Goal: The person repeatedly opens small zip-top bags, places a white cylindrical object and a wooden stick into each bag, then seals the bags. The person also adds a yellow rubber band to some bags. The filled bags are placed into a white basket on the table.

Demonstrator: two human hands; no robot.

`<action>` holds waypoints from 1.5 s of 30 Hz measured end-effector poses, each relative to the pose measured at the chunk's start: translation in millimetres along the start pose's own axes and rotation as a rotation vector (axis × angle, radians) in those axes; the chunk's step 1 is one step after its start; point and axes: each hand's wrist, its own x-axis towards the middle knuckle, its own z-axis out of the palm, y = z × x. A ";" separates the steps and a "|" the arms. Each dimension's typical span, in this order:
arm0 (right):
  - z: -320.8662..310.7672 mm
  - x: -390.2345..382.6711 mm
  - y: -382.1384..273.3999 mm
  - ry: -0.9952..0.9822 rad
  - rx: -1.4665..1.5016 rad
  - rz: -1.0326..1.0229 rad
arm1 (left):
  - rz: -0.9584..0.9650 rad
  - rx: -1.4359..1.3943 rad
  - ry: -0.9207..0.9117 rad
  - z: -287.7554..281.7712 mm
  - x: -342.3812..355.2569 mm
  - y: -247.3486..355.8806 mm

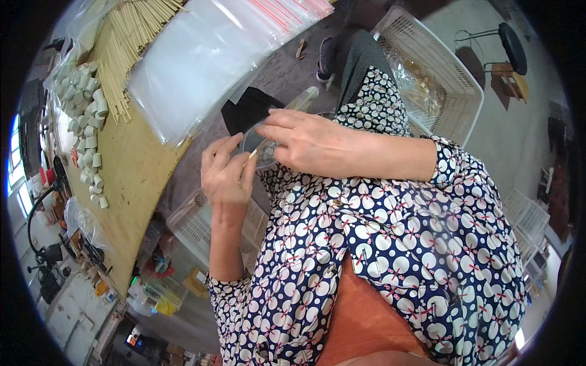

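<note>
the left hand [226, 174] pinches a pale stick [254, 152] over a clear tub [250, 140], seemingly to steady it near the right hand [305, 140], whose grip i cannot tell, while thin rods [125, 49] lie within reach on the left counter [137, 180].

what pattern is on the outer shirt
The outer shirt is dark blue with white dots and small red marks; head view.

No lettering we can read here, folks. Not a number, not a sign, not one legible label.
</note>
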 end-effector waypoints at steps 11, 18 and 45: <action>-16.2 4.6 -20.6 -0.059 0.044 -0.008 | 0.065 -0.036 0.244 36.4 5.6 9.9; -27.4 15.5 -23.8 -0.120 -0.130 -0.033 | 0.075 -0.118 0.340 47.0 3.0 13.4; -51.3 -5.6 15.5 -0.044 0.064 0.199 | -0.148 -0.858 0.269 64.7 -11.5 -19.5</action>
